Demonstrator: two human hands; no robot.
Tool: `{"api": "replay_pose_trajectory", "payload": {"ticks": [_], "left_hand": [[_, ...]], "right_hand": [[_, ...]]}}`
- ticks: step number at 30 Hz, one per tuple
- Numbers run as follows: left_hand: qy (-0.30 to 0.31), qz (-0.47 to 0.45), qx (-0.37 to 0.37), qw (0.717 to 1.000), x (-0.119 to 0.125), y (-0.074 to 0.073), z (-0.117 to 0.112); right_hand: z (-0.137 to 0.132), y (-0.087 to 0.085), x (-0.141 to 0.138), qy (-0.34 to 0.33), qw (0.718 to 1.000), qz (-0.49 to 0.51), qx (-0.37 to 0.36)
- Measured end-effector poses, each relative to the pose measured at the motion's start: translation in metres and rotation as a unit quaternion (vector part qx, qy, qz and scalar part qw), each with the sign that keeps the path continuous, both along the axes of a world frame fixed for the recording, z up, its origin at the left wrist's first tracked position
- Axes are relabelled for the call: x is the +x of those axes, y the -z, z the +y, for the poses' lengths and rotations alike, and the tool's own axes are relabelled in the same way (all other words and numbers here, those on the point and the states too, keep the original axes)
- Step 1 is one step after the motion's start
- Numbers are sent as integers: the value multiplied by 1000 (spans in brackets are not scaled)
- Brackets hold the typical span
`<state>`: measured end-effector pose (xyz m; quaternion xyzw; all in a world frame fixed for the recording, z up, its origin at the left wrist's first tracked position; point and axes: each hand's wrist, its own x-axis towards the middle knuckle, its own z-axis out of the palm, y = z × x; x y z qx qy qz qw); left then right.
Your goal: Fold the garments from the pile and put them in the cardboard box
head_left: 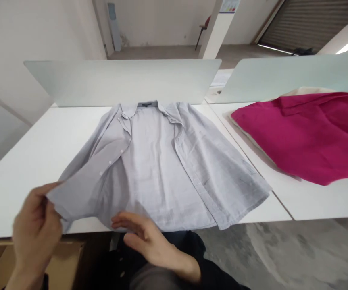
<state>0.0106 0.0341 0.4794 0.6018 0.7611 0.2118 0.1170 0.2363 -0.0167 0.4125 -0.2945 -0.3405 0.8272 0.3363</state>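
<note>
Left hand: the left hand (37,225) has thumb and fingers clamped on a lower corner of the grey shirt; a pinch at the very edge probably lifts the cloth without crushing the middle.
Raised panel: the button-bearing front panel (87,179) slopes up to the left fingers, likely because only that corner is held.
Right hand: the right hand (148,239) has its thumb and fingers apart, with nothing gripped; its fingertips are at the near hem, and whether they touch it I cannot tell.
Grey shirt: the grey shirt (149,173) lies open on the worktop (19,161), mostly beyond the right fingers, its hem nearest them, which seems to put both lower corners within reach.
Collar: the collar (147,104) is farthest from the fingers, at the foot of the frosted partition (125,82), perhaps so the full length fits on the surface.
Magenta cloth: the magenta cloth (307,137) rests over a pale cloth (307,91), well right of both hands' fingers, apparently set aside to leave the shirt room.
</note>
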Motion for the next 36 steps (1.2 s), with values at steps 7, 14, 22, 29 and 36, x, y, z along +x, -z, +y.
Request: {"api": "replay_pose_trajectory", "payload": {"ticks": [7, 14, 22, 29, 36], "left_hand": [[240, 62, 11, 969, 33, 5, -12], [211, 68, 7, 975, 32, 13, -17], [146, 39, -17, 988, 28, 9, -22], [213, 64, -85, 971, 8, 50, -30], [177, 83, -104, 975, -7, 64, -41]], "right_hand": [[19, 5, -16, 96, 894, 222, -378], [30, 2, -22, 47, 886, 249, -388], [41, -3, -30, 27, 869, 283, -405], [48, -7, -12, 144, 972, 51, -178], [42, -35, 56, 230, 920, -220, 229]]}}
